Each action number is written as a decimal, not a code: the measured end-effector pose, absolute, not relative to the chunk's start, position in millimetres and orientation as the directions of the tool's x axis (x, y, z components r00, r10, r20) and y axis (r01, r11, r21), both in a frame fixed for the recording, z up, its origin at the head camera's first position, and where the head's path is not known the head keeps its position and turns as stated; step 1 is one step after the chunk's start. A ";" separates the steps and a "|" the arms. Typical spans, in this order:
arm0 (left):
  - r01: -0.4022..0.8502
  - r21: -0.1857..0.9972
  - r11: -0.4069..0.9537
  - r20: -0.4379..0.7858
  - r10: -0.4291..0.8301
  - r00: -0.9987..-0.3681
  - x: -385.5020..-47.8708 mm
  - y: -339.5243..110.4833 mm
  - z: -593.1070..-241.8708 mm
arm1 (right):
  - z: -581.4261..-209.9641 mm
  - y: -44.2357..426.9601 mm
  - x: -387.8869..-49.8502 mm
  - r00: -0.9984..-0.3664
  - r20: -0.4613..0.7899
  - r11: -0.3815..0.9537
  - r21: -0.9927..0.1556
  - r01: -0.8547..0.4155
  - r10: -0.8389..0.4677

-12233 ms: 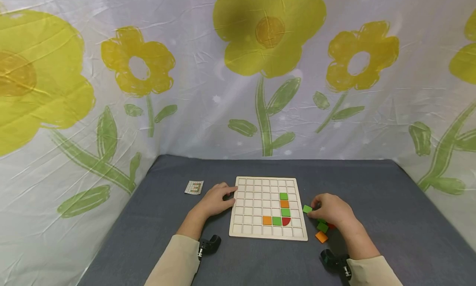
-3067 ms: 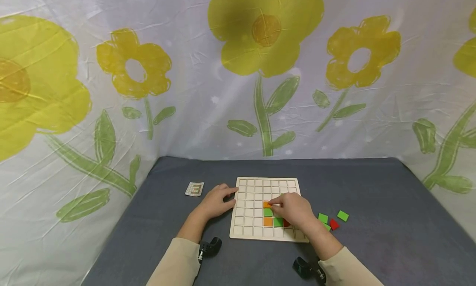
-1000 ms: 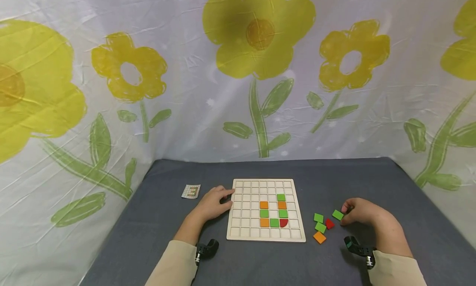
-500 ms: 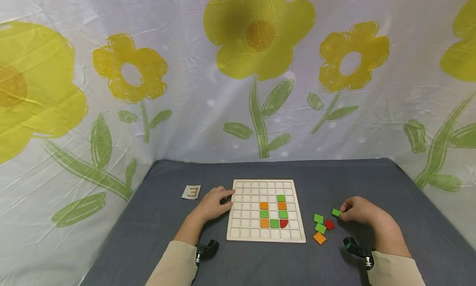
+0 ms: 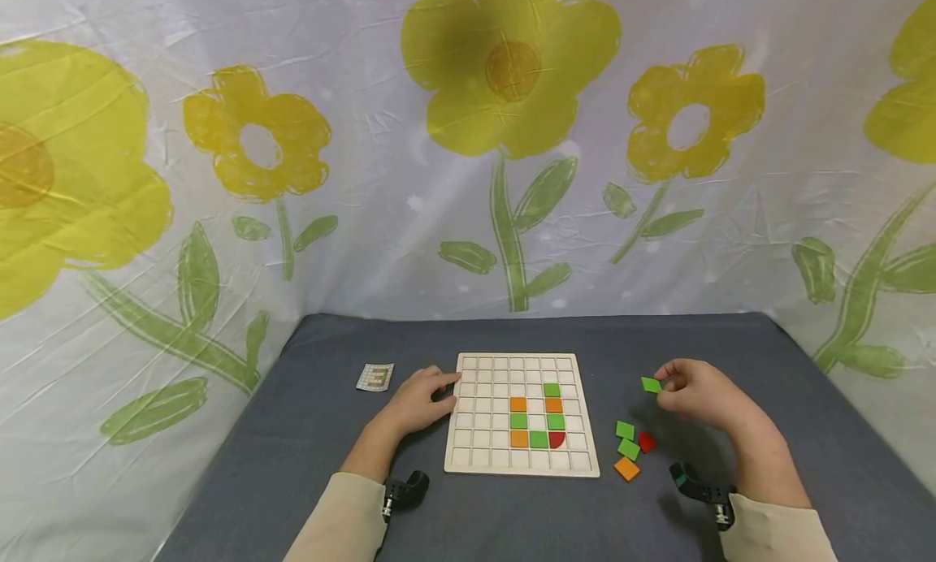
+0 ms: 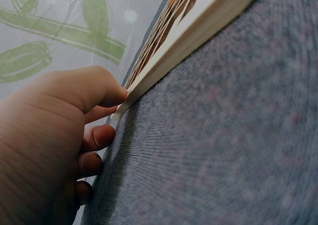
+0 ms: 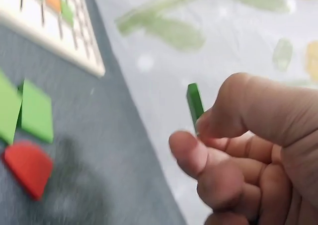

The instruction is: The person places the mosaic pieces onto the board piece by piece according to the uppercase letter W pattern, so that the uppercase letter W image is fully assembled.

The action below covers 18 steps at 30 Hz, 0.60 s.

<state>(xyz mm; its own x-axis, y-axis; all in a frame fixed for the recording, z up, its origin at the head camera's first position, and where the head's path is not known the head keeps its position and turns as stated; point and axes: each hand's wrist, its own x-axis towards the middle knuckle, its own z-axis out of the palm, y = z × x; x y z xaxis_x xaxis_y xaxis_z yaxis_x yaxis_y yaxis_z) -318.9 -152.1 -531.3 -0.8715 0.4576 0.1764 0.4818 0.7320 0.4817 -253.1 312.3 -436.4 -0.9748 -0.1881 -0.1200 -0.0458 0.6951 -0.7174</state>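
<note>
My right hand [image 5: 698,391] pinches a green square tile [image 5: 650,385] between thumb and fingers, raised above the table. The right wrist view shows that tile [image 7: 195,103] edge-on. My left hand [image 5: 417,399] touches the left edge of a wooden grid board [image 5: 475,469] with thumb and index finger. In the left wrist view its other fingers [image 6: 99,135] are bent loosely beside the board. On the grid lie green and orange squares and one red quarter-round tile [image 5: 556,439]. Right of the board rest two green tiles [image 5: 628,449], a red tile [image 5: 647,442] and an orange tile [image 5: 626,469].
A small printed card [image 5: 376,377] with a coloured grid pattern lies left of the board. Dark grey cloth covers the table [image 5: 526,521]. A flower-patterned curtain [image 5: 380,140] hangs behind it and at the sides.
Over the longer span, green and orange tiles were added in a column on the board's grid. Within the last second my right hand lifted the green tile off the table, up and away from the pile.
</note>
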 end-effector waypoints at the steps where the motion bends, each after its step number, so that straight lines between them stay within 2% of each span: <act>1: 0.480 0.480 0.734 0.176 0.456 -0.872 -318.8 -152.3 -531.5 | -433.2 309.1 -252.2 -0.973 -0.116 0.676 -0.735 -0.051 -0.199; 7: 0.472 0.481 0.739 0.168 0.451 -0.877 -318.8 -152.5 -531.2 | -420.7 292.7 -249.8 -0.966 -0.081 0.599 -0.796 -0.086 -0.246; 18: 0.475 0.485 0.734 0.171 0.453 -0.875 -318.3 -152.5 -531.6 | -415.8 267.5 -248.6 -0.966 -0.040 0.535 -0.838 -0.106 -0.255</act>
